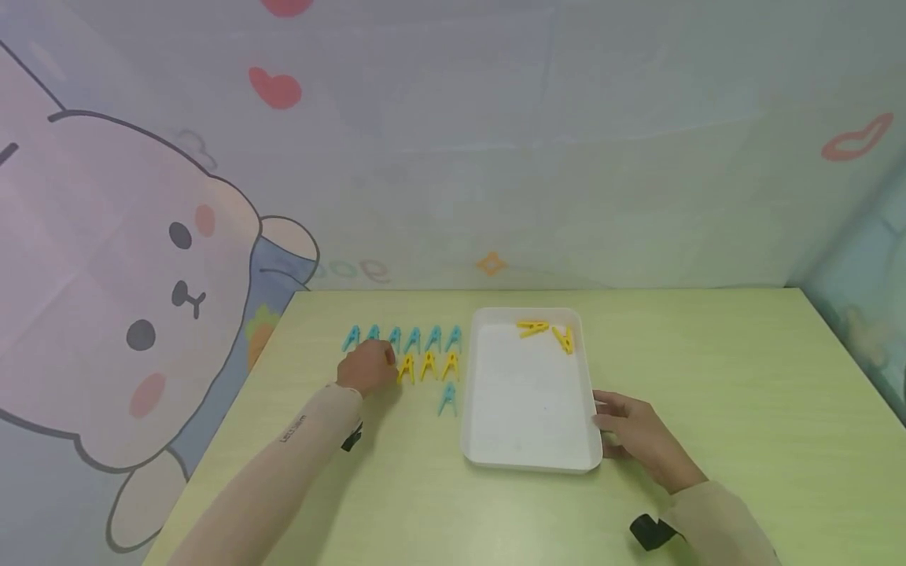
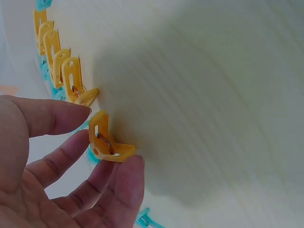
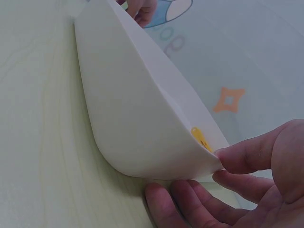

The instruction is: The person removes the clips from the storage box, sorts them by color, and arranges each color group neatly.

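My left hand (image 1: 368,368) is over the left end of a row of yellow clothespins (image 1: 428,366). In the left wrist view its fingers hold a yellow clothespin (image 2: 102,142) between them, standing close over the tabletop; in the head view the hand hides this clothespin. At the right wall of a white tray (image 1: 531,409), my right hand (image 1: 640,432) grips the rim. The right wrist view shows thumb and forefinger pinching that rim, the other fingers lower beside the wall. Two yellow clothespins (image 1: 562,339) lie inside the tray near its far end.
Behind the yellow row stands a row of several blue clothespins (image 1: 434,339). A single blue clothespin (image 1: 448,399) is nearer me, left of the tray. The pale wooden table (image 1: 708,354) meets a printed cloth backdrop (image 1: 453,157) at its far edge.
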The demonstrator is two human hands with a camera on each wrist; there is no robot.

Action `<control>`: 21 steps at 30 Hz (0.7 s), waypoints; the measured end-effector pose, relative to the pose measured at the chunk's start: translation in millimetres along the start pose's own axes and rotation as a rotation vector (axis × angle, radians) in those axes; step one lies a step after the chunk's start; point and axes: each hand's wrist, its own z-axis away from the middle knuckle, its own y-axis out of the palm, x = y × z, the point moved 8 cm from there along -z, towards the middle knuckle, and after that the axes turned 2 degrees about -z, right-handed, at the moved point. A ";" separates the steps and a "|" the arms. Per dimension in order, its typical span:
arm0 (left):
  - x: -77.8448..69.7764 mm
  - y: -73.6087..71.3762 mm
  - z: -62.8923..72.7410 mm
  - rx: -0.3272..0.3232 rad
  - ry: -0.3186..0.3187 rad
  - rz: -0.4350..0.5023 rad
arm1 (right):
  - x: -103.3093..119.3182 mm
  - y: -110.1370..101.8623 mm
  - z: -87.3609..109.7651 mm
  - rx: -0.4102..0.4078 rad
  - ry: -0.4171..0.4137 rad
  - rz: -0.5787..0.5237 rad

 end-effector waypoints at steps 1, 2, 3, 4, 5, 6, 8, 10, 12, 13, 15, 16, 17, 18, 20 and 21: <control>0.1 0.7 -0.4 0.005 -0.001 -0.007 | -0.1 0.0 0.1 -0.001 0.000 -0.002; 0.0 1.2 -0.6 0.009 -0.001 -0.010 | 0.0 0.1 0.1 0.000 -0.002 -0.003; 0.0 1.6 -0.8 0.010 0.000 -0.014 | -0.1 0.1 0.2 0.000 -0.002 -0.004; -0.3 1.8 -0.9 0.011 0.002 -0.020 | -0.1 0.2 0.3 0.001 -0.003 -0.006; -0.3 2.0 -1.1 0.011 0.004 -0.022 | -0.1 0.2 0.3 0.001 -0.005 -0.008; -0.5 2.0 -1.2 0.011 0.007 -0.024 | 0.0 0.1 0.3 0.001 -0.006 -0.009; -1.2 1.9 -1.5 0.012 0.015 -0.024 | -0.4 0.0 0.1 0.001 -0.009 -0.013; -2.2 1.4 -1.1 0.015 0.019 -0.026 | -1.2 0.0 -0.2 0.003 -0.011 -0.017; -3.4 0.2 -0.4 0.016 0.022 -0.036 | -1.7 -0.2 -0.7 0.003 -0.011 -0.019; -4.3 -0.9 -0.3 0.016 0.022 -0.043 | -1.8 -0.2 -0.9 0.004 -0.011 -0.019; -7.6 -5.6 0.7 0.003 0.024 -0.057 | -1.7 -0.2 -1.1 0.006 -0.011 -0.018; -10.4 -8.9 1.3 -0.009 0.030 -0.060 | -1.4 -0.2 -0.9 0.004 -0.011 -0.014; -13.4 -11.9 1.8 -0.022 0.038 -0.059 | -1.0 -0.3 -0.7 0.002 -0.011 -0.013; -17.3 -15.4 2.4 -0.035 0.048 -0.054 | -0.6 0.0 -0.1 0.002 -0.010 -0.014; -26.8 -21.9 4.1 -0.064 0.072 -0.021 | -0.4 1.0 0.7 0.005 -0.011 -0.016; -32.3 -24.3 4.8 -0.080 0.088 0.000 | -0.2 1.8 1.2 0.007 -0.013 -0.018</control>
